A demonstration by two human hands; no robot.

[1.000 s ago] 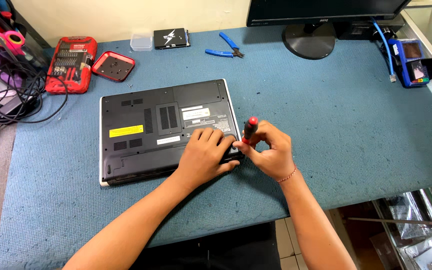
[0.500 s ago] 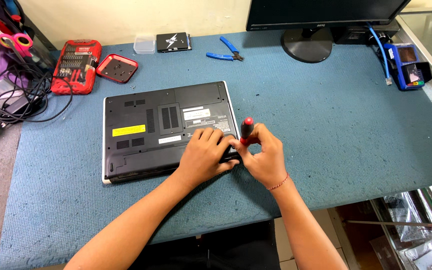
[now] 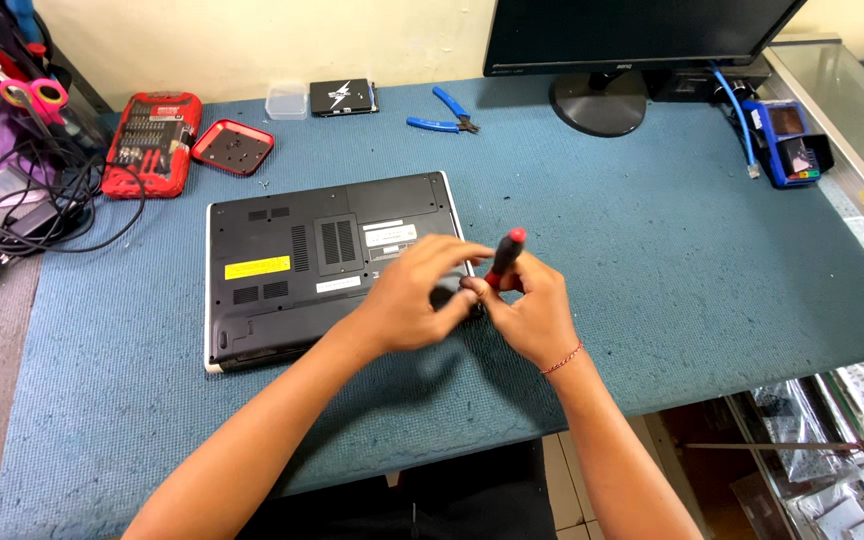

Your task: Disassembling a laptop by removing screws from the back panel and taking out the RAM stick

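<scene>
We see the right hand (image 3: pixel 530 310) wrapped around a red-and-black screwdriver (image 3: pixel 503 260), held upright at the near right corner of the upturned black laptop (image 3: pixel 292 260) on the blue mat (image 3: pixel 652 280). The left hand (image 3: pixel 414 295) rests just beside it, fingers loosely curled and holding nothing.

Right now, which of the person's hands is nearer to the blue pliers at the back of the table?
The right. The right hand grips the red screwdriver almost straight in front of the blue pliers. The left hand lies on the laptop, slightly further from them.
</scene>
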